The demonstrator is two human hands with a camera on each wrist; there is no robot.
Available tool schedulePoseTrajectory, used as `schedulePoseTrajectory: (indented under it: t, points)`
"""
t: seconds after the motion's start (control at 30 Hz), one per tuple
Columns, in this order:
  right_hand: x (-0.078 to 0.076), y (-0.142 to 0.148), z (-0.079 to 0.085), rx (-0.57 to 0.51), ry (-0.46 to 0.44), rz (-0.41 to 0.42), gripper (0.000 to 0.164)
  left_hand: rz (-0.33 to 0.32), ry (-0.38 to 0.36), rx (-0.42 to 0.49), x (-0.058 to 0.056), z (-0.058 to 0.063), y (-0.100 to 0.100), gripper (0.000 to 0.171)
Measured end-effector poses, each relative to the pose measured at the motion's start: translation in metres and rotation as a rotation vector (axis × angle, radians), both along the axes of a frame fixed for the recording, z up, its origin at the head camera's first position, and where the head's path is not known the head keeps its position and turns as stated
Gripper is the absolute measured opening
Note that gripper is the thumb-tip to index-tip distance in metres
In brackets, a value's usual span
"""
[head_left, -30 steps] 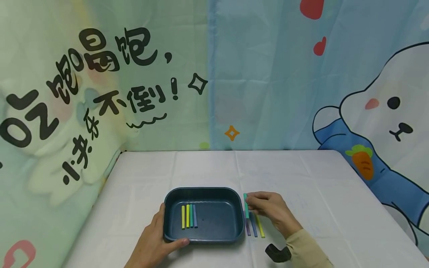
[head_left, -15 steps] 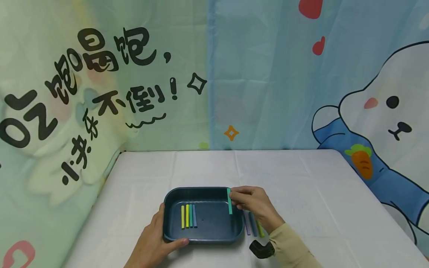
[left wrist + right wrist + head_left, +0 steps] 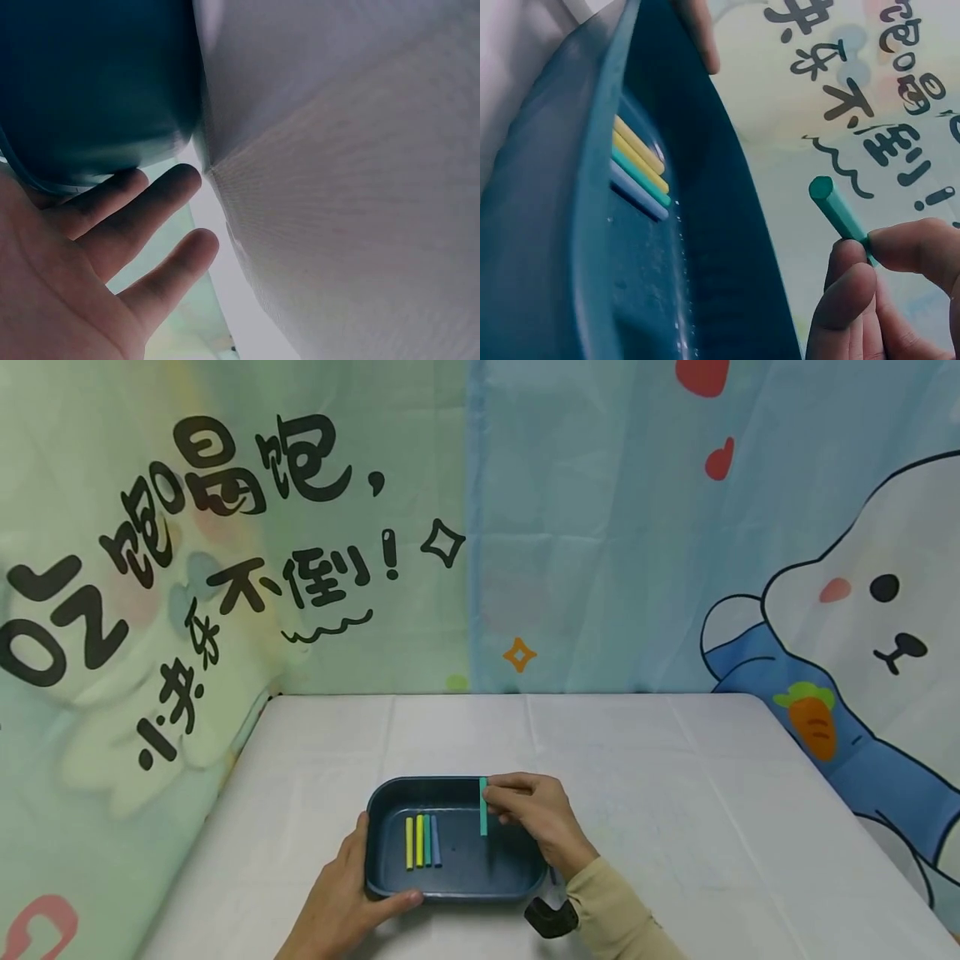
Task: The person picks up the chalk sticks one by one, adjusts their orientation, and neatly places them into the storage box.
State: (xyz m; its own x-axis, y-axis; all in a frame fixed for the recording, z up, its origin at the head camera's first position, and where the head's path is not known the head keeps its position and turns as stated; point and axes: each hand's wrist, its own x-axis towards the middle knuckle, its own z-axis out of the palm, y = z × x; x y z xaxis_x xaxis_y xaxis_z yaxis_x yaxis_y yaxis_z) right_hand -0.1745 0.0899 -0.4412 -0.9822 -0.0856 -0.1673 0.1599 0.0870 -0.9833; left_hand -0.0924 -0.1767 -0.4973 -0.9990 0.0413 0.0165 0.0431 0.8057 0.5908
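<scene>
My right hand [image 3: 542, 820] pinches a green chalk stick [image 3: 483, 814] near its upper end, holding it over the right part of a dark blue tray [image 3: 491, 893]. The right wrist view shows the green stick's six-sided end pointing away from the fingertips. In the tray's left half, two yellow chalk sticks [image 3: 409, 844], a green one [image 3: 427, 842] and a blue one [image 3: 436, 842] lie side by side. My left hand [image 3: 339, 893] spans the tray's front left corner, thumb along the front wall and fingers at the left side. The left wrist view shows those fingers mostly straight.
A white cloth [image 3: 675, 793] covers the table. Printed curtains [image 3: 585, 568] stand behind and at the sides. A black wrist camera [image 3: 551, 918] sits under the right wrist. My right forearm hides the tabletop just right of the tray.
My right hand has carried the green chalk stick left, from beside the tray to over it. Other sticks right of the tray are now mostly hidden by that arm. The left hand stays put.
</scene>
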Motion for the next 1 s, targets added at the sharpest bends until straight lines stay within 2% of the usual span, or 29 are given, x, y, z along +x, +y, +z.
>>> schedulePoseTrajectory:
  t: [0.23, 0.4, 0.57, 0.8, 1.0]
  points:
    - [0.002, -0.01, -0.01, 0.003, 0.038, -0.002, 0.028, -0.002, 0.007, 0.001, 0.001, -0.001, 0.0, 0.132]
    - [0.002, -0.017, -0.016, 0.03, 0.017, 0.013, 0.031, 0.012, -0.026, -0.001, 0.001, -0.001, 0.001, 0.133]
    - [-0.002, -0.02, -0.016, 0.031, 0.011, 0.022, 0.031, 0.012, 0.0, 0.014, 0.0, -0.001, 0.001, 0.132]
    - [-0.003, -0.023, -0.019, 0.052, 0.013, 0.031, 0.031, 0.018, -0.014, 0.018, 0.001, 0.0, 0.002, 0.132]
    - [-0.005, -0.029, -0.024, 0.083, 0.002, 0.034, 0.03, 0.015, 0.004, 0.011, 0.001, -0.001, 0.0, 0.132]
